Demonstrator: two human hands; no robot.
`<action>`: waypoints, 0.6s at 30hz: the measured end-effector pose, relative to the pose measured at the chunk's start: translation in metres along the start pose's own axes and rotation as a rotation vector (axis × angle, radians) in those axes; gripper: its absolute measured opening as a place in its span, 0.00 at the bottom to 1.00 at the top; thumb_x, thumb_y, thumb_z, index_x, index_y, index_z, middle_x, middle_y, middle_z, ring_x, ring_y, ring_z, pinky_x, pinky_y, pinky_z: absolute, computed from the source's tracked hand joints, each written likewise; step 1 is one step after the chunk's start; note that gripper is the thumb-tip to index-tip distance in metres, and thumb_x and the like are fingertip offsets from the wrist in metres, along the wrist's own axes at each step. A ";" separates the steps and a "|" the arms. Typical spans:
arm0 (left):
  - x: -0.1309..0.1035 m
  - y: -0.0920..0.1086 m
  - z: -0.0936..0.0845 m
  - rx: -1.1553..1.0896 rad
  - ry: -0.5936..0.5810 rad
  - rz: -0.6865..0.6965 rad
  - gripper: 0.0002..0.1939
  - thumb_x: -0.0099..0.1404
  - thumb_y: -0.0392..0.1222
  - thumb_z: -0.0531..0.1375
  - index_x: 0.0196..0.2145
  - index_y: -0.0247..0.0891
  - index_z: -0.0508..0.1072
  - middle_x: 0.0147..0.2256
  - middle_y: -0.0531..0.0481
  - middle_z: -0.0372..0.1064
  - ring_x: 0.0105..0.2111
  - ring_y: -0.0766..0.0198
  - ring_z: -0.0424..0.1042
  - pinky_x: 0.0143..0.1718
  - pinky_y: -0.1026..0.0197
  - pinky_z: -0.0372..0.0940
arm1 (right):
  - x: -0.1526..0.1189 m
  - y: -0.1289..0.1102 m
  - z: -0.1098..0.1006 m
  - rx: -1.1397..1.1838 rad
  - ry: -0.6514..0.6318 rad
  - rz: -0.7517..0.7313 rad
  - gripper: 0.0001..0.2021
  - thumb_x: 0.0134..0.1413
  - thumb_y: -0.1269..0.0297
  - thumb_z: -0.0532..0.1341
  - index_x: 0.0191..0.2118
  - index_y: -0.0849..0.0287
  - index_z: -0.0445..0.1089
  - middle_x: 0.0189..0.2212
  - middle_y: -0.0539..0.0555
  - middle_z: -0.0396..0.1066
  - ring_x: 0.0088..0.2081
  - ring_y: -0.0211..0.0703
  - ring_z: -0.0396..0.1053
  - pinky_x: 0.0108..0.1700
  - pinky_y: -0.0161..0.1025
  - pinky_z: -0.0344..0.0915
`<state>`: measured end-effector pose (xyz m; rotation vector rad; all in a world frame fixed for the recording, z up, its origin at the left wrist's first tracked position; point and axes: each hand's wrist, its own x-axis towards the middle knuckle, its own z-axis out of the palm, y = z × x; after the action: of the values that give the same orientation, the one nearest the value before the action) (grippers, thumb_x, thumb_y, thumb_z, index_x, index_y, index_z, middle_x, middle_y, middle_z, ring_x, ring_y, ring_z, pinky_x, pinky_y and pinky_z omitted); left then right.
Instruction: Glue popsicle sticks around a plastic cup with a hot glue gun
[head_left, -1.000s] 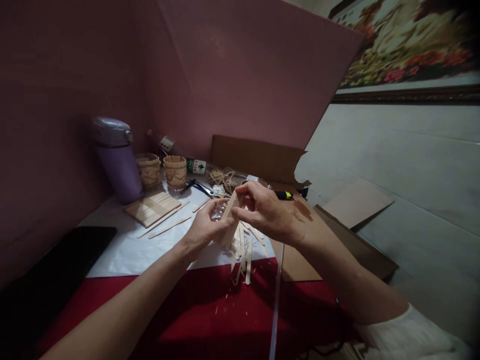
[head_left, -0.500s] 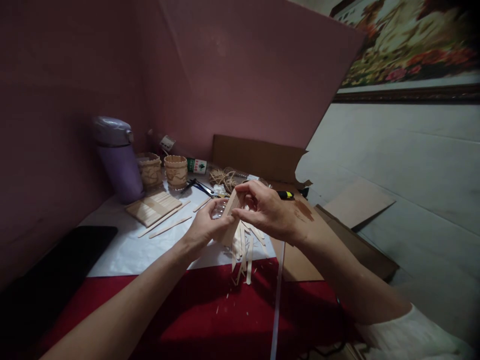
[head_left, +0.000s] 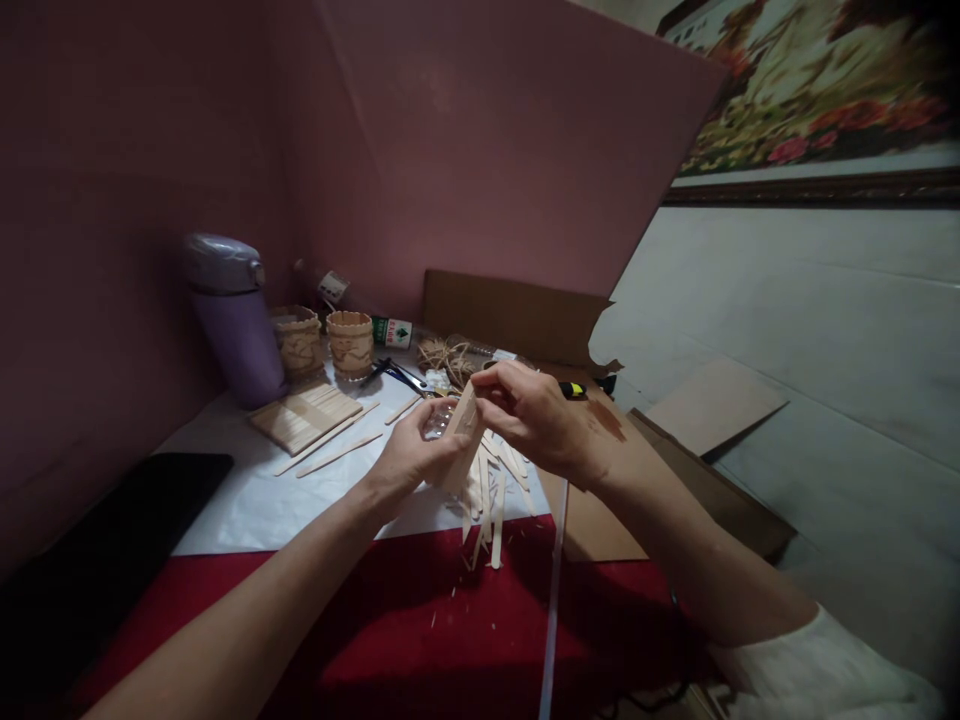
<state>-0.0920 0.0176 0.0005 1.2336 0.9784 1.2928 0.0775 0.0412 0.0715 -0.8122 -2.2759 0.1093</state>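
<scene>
Between my hands is a clear plastic cup (head_left: pixel 437 424) with flat wooden craft sticks (head_left: pixel 466 425) along its near right side. My left hand (head_left: pixel 416 445) is closed around it from the left, the thumb pressed on the sticks. At the top right edge of the sticks, my right hand (head_left: pixel 525 415) has its fingers bent in a pinch. Part of the cup is hidden behind my fingers. Loose craft sticks (head_left: pixel 498 520) and small splinters lie below, over the edge of the white sheet (head_left: pixel 262 505) and the red cloth (head_left: pixel 390 630).
At the left stand a purple tumbler (head_left: pixel 244 340) and two stick-covered cups (head_left: pixel 350 345). A bundle of craft sticks (head_left: pixel 306 420) lies before them. Behind my hands are scissors (head_left: pixel 405 375), twine (head_left: pixel 450 358) and a black-and-yellow cutter (head_left: pixel 572 390). Cardboard (head_left: pixel 600 525) lies at right.
My right thumb has moved up along the sticks towards their top edge. My left hand keeps its hold, and the cup stays in nearly the same place.
</scene>
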 end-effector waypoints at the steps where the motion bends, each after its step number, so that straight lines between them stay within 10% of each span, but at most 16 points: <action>1: 0.000 0.001 0.000 -0.006 0.000 -0.009 0.29 0.50 0.47 0.68 0.49 0.37 0.69 0.41 0.46 0.72 0.35 0.58 0.71 0.32 0.61 0.64 | 0.000 0.000 -0.001 0.004 -0.011 0.008 0.08 0.55 0.75 0.57 0.40 0.60 0.69 0.35 0.54 0.71 0.35 0.40 0.68 0.36 0.37 0.62; 18: 0.000 0.002 -0.001 -0.038 0.005 -0.004 0.29 0.51 0.48 0.68 0.49 0.36 0.68 0.43 0.43 0.71 0.39 0.56 0.71 0.37 0.58 0.65 | 0.002 -0.002 -0.001 -0.005 -0.071 -0.030 0.10 0.50 0.74 0.62 0.41 0.62 0.67 0.33 0.53 0.66 0.32 0.39 0.63 0.35 0.37 0.61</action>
<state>-0.0933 0.0173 0.0024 1.1997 0.9556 1.3054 0.0760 0.0405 0.0736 -0.7882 -2.3543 0.1211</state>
